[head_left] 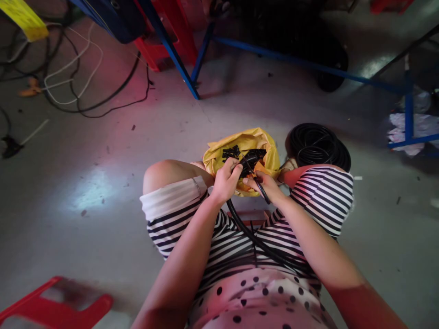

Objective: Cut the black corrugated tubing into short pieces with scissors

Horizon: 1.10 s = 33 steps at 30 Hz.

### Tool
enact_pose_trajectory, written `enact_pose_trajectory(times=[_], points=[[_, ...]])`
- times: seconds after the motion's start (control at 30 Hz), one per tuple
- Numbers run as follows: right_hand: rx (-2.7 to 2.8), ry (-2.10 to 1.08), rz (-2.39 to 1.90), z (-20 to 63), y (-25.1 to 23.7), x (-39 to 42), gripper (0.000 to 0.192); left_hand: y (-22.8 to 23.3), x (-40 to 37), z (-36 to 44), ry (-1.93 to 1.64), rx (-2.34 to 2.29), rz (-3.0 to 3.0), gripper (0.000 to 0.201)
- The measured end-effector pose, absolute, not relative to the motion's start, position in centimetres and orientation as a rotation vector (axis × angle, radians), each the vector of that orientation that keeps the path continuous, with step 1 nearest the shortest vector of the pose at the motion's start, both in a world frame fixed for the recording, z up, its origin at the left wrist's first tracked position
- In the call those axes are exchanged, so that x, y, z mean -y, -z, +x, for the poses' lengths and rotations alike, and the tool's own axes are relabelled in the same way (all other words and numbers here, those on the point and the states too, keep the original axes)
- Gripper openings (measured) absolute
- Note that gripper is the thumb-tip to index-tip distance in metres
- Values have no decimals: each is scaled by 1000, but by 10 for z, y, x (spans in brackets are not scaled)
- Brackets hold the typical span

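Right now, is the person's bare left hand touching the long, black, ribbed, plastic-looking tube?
Touching. The head view shows the left hand closed around the tube, over the open, crumpled yellow bag.

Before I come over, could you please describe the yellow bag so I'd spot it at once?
Find the striped shorts. Between the knees sits the yellow bag. Unlike the neighbouring black coil, it gapes open around short black pieces.

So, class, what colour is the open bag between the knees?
Yellow; the bag shows best in the head view.
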State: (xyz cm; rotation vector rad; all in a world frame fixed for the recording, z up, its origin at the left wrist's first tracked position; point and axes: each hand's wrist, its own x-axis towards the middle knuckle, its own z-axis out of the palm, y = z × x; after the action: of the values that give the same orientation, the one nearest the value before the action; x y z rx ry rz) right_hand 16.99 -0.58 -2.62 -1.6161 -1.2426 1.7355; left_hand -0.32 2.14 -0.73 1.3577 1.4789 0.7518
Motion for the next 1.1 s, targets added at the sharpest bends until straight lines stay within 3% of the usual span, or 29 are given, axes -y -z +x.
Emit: enact_pose_trajectory(times=[0.3, 0.73, 1.1], points=[[1516, -1633, -1801, 177, 11, 2, 43, -2, -23, -10, -622, -1373, 1493, 22], [1419, -1805, -1555, 180, 9, 3, 48, -2, -23, -13, -547, -1195, 1539, 30], [1611, -1644, -1700, 181, 1, -2, 45, -5, -23, -14, -555, -1191, 1546, 31]])
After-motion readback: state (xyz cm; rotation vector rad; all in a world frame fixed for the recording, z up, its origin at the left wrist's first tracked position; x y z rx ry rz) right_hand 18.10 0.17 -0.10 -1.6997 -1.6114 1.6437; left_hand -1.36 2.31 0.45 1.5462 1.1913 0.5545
